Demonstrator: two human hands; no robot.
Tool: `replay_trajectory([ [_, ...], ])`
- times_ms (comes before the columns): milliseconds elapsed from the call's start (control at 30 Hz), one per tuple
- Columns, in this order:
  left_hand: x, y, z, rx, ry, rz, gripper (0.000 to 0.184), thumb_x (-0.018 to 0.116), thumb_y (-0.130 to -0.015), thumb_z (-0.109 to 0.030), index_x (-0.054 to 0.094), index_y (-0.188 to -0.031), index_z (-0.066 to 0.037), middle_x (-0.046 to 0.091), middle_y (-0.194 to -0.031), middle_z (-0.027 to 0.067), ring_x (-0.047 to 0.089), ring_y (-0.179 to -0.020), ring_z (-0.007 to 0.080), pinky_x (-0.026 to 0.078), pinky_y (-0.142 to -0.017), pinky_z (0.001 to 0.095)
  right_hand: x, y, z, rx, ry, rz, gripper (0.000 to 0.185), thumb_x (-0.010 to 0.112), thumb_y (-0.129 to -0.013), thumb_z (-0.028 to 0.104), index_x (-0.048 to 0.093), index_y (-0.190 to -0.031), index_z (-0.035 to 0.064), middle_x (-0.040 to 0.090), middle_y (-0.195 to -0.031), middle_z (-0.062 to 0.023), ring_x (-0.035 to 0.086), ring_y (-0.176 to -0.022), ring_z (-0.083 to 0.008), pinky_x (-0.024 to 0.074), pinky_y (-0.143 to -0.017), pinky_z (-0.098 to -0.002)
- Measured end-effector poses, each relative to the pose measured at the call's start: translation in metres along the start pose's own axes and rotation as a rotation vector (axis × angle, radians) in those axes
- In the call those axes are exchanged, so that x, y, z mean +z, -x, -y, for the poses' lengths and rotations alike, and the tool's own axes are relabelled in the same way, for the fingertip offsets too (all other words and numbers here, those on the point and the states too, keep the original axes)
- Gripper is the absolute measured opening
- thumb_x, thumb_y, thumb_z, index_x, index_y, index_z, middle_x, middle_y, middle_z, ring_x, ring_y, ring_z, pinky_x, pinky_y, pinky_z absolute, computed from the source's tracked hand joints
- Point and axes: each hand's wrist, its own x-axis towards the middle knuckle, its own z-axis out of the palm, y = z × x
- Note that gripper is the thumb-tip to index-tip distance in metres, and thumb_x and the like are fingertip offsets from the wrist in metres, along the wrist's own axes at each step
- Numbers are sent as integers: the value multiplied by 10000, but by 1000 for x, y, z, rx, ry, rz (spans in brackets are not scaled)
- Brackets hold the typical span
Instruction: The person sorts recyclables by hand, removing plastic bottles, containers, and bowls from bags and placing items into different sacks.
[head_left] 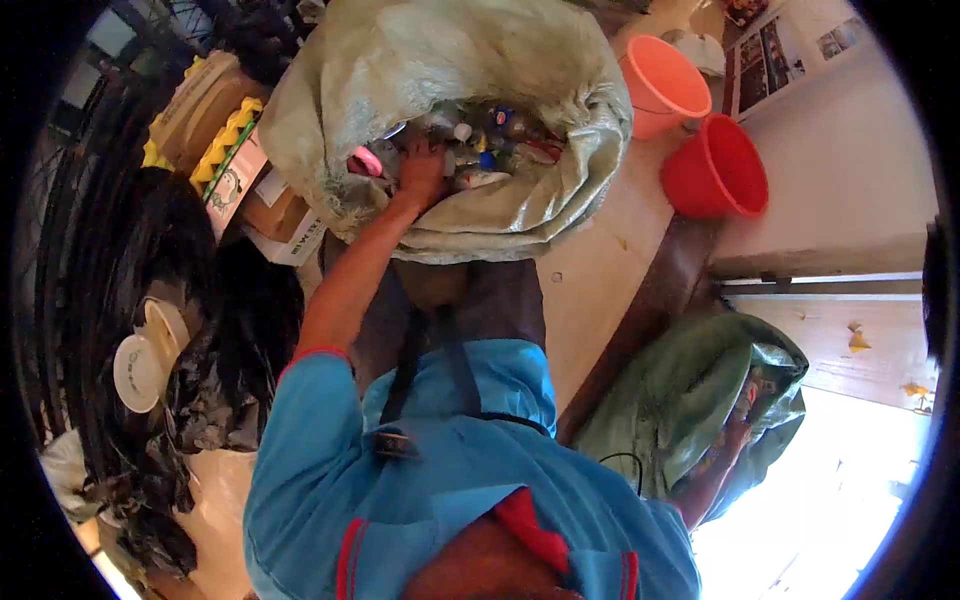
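Observation:
My left hand (422,170) reaches down into the mouth of a large pale woven sack (440,60) in front of me. Its fingers stretch out over a jumble of plastic bottles (482,178), some with blue caps. Beside that hand lies a pink object (368,161). On the right, my right hand (737,434) is at the opening of a green woven sack (660,400). Its fingers look closed around a small bottle with red on it (746,398), partly hidden by the sack's folds and glare.
An orange bucket (665,85) and a red bucket (705,175) stand by the wall at the upper right. Cardboard boxes (270,205) and black plastic bags (240,330) crowd the left, with a white plastic tub lid (138,374). Bright light comes from the lower right.

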Motion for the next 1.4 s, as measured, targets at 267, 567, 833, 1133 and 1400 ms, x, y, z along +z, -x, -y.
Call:
replay_trajectory([
  [267, -71, -2, 10, -122, 505, -48, 612, 772, -590, -252, 523, -1104, -29, 547, -1057, 198, 541, -994, 369, 456, -840, 448, 77, -12, 160, -526, 109, 171, 372, 598, -891, 225, 567, -1156, -34, 623, -1072, -131, 573, -967, -180, 439, -875, -285],
  [567, -132, 22, -7, 4, 602, -113, 585, 737, -589, -167, 542, -1126, -44, 551, -1051, 174, 523, -1011, 362, 432, -870, 417, 375, 162, 335, -1245, -124, 1047, 616, 633, -826, 447, 509, -1213, -17, 624, -1034, -196, 648, -839, -229, 516, -686, -324],
  [833, -77, -10, 18, 176, 779, 139, 548, 641, -633, -37, 531, -1171, -49, 489, -1194, 226, 493, -1089, 411, 423, -937, 432, 414, 153, 299, -1169, 255, 1393, 513, 598, -838, 451, 605, -971, -44, 598, -669, -120, 603, -610, -204, 462, -575, -360],
  [1133, -33, -58, 5, 285, 6, 228, 637, 680, -622, -123, 510, -1235, -101, 424, -1278, 200, 418, -1195, 374, 438, -909, 475, 419, 171, 288, -1016, -33, 1102, 520, 602, -821, 472, 640, -972, -24, 634, -808, -260, 619, -810, -420, 483, -746, -450],
  [1400, -152, -40, -16, 254, 413, 225, 586, 715, -677, -85, 523, -1231, -93, 414, -1329, 160, 497, -1129, 356, 448, -921, 402, 403, 201, 312, -1077, -122, 698, 429, 678, -782, 388, 592, -996, 27, 622, -659, -196, 632, -648, -375, 492, -567, -442],
])
